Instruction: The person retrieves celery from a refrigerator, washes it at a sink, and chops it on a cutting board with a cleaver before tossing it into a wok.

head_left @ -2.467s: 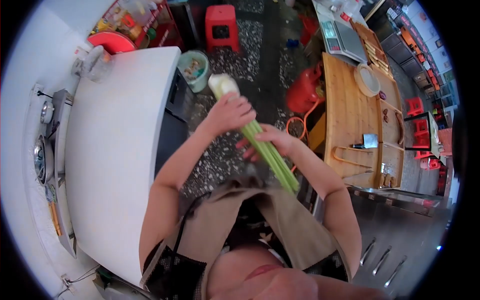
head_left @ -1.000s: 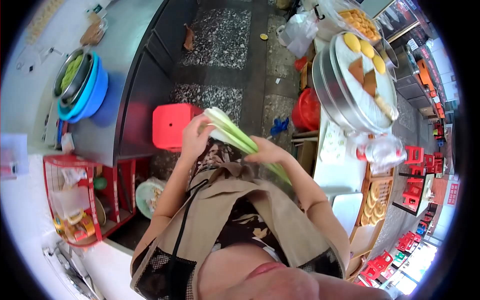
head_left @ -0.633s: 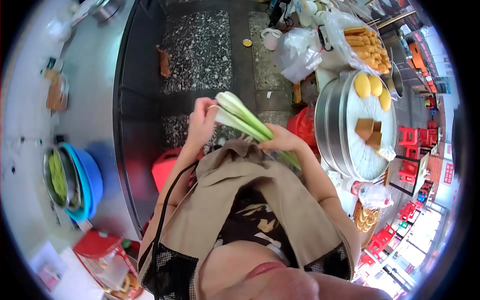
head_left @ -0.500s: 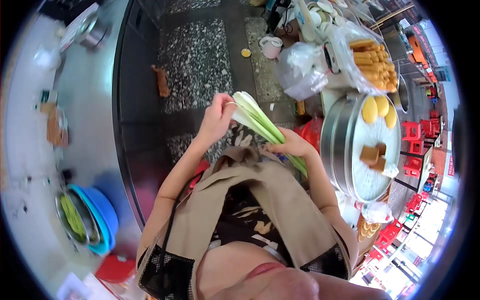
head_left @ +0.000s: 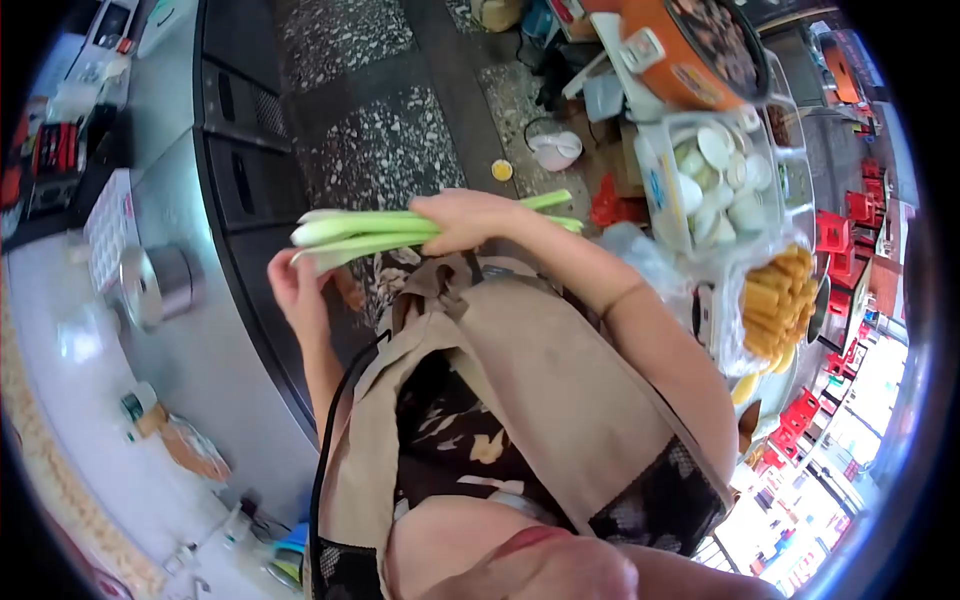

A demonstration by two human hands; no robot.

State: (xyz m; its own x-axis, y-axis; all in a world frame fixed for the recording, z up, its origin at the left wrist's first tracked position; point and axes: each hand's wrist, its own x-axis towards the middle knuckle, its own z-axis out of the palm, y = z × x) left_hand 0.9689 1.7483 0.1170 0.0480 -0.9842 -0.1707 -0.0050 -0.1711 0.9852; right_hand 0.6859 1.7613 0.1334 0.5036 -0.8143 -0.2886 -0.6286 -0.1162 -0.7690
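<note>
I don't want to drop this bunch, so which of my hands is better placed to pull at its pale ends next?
Probably your left hand: its fingers are right at the pale ends of the green stalks, while your right hand holds them around the middle.

Celery (head_left: 360, 228) partly hidden by right hand (head_left: 466, 219); orange pot (head_left: 672, 60) cut off above

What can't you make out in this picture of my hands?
All in the head view:
- Middle of the green stalks: covered by the right hand.
- Whether the left hand pinches the white end: too small to tell.
- What the orange pot holds: pieces too small.
- Rest of the blue basin: hidden behind the clothing.
</note>
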